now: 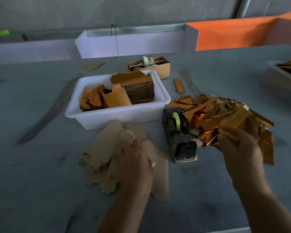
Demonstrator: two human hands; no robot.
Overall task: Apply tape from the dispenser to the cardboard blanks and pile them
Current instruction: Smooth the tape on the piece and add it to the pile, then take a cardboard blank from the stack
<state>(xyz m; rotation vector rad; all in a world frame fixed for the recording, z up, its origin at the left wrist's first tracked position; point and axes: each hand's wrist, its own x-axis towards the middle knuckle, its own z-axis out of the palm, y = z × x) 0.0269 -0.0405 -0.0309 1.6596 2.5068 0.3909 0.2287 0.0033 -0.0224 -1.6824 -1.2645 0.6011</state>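
A dark tape dispenser (179,137) with a green roll stands on the grey table between my hands. To its left lies a loose pile of pale cardboard blanks (107,148), brown side up. My left hand (134,162) rests on the pile's right part with its fingers on a blank; motion blur hides the exact grip. To the right of the dispenser sits a heap of gold foil strips (222,115). My right hand (238,143) reaches into the heap's near edge and its fingers pinch gold strips there.
A white plastic tub (118,115) behind the blanks holds stacked gold-faced cardboard pieces. Behind it sits a small cardboard box (158,68) with odds and ends. A single gold strip (179,85) lies near it. Another tray (282,78) sits at the right edge.
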